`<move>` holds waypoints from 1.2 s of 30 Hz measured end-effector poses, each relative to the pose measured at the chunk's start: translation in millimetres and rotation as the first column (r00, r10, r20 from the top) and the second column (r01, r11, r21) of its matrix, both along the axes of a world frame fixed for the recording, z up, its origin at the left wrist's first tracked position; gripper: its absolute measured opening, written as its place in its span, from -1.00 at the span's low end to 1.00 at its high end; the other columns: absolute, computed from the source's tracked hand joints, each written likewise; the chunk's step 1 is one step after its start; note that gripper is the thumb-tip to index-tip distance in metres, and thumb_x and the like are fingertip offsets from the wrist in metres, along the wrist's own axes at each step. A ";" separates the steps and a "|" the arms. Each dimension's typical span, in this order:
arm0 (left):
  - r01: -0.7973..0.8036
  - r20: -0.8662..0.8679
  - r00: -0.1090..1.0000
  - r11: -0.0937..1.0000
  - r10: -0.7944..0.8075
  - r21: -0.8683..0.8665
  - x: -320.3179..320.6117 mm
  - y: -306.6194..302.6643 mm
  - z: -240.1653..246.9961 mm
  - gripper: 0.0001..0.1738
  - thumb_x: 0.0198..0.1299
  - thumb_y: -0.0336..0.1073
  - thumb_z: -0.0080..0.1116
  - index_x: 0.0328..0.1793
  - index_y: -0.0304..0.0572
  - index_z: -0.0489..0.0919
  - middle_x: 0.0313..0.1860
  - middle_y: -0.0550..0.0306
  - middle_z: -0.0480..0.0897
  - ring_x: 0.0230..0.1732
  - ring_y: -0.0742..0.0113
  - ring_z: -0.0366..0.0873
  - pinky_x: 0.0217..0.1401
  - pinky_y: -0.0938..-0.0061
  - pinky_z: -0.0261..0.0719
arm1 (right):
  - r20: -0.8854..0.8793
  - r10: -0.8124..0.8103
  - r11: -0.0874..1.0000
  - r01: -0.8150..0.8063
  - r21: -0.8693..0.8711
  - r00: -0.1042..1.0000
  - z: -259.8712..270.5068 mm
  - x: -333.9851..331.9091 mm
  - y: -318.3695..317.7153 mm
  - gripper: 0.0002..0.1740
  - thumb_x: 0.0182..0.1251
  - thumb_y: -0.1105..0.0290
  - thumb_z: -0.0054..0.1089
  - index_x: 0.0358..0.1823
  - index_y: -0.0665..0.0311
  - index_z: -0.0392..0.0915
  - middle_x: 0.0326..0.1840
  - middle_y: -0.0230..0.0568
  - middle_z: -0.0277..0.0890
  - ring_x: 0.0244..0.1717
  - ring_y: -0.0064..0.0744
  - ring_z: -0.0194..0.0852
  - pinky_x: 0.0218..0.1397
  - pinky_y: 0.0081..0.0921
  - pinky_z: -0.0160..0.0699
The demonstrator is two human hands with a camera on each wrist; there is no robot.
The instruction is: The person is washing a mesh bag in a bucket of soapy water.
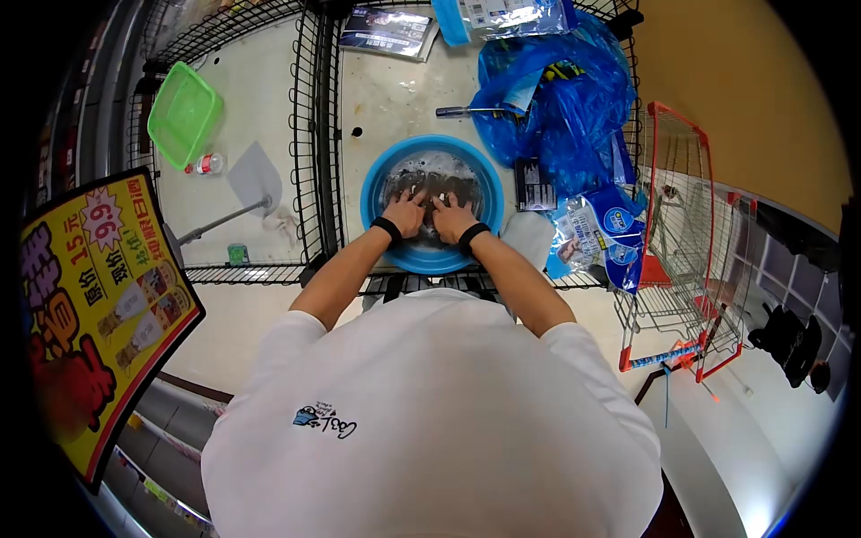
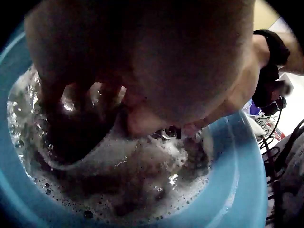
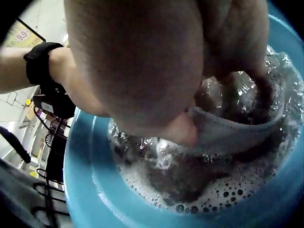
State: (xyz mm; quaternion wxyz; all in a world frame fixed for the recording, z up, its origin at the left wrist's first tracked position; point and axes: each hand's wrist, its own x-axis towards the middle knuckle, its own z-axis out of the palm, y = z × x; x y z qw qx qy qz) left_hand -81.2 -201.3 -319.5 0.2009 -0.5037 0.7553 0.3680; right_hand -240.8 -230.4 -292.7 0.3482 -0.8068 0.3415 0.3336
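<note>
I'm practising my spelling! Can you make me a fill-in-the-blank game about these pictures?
The left hand and right hand are in a basin coloured ____.
The plastic basket at the left is ____.
The person's shirt is mostly ____.

Missing words: blue; green; white.

The left arm (image 1: 345,277) reaches toward one o'clock, the right arm (image 1: 519,276) toward eleven. The left hand (image 1: 406,213) and right hand (image 1: 455,220) are side by side, backs up, fingers spread and pointing down. Some fingertips are hidden.
</note>
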 end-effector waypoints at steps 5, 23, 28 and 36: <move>0.012 0.057 0.998 1.000 -0.012 0.008 -5.3 -0.1 -6.1 -0.64 0.25 -0.24 -0.10 0.00 -0.25 0.64 0.50 -0.06 0.24 0.49 -0.23 0.12 0.37 -0.23 0.23 | -0.099 0.085 0.996 -0.087 -0.008 0.991 2.2 10.5 -4.7 -0.49 0.31 0.37 0.02 0.31 0.31 0.38 0.63 -0.14 -0.20 0.59 0.29 -0.33 0.36 0.42 0.13; 0.088 0.037 0.995 0.996 -0.088 0.000 1.5 33.5 10.1 -0.72 0.19 -0.29 -0.03 -0.22 -0.17 0.71 -0.19 -0.12 0.72 -0.11 -0.02 0.69 -0.08 0.20 0.67 | 0.106 0.006 0.997 0.001 -0.071 0.994 0.7 -27.9 20.1 -0.78 0.15 0.44 0.11 -0.19 0.30 0.65 -0.12 0.06 0.64 -0.03 0.05 0.62 0.01 -0.12 0.63; 0.072 0.047 0.996 0.997 -0.073 0.014 8.5 36.4 12.4 -0.70 0.21 -0.29 -0.04 -0.19 -0.17 0.72 -0.14 -0.09 0.72 -0.07 -0.01 0.69 -0.02 0.20 0.65 | 0.211 -0.026 0.976 0.070 -0.204 0.977 1.0 -40.3 23.8 -0.81 0.17 0.46 0.08 -0.26 0.31 0.66 -0.19 0.05 0.65 -0.07 0.03 0.63 0.01 -0.11 0.63; 0.059 0.047 0.997 0.998 -0.060 0.009 4.3 33.0 4.6 -0.66 0.26 -0.25 -0.11 -0.28 -0.12 0.72 -0.22 -0.06 0.73 -0.15 0.01 0.70 -0.10 0.17 0.65 | 0.040 0.019 0.991 -0.014 -0.130 0.999 -8.6 -34.2 27.5 -0.73 0.26 0.39 -0.01 -0.19 0.28 0.68 -0.13 0.07 0.65 -0.02 0.02 0.63 0.02 -0.13 0.63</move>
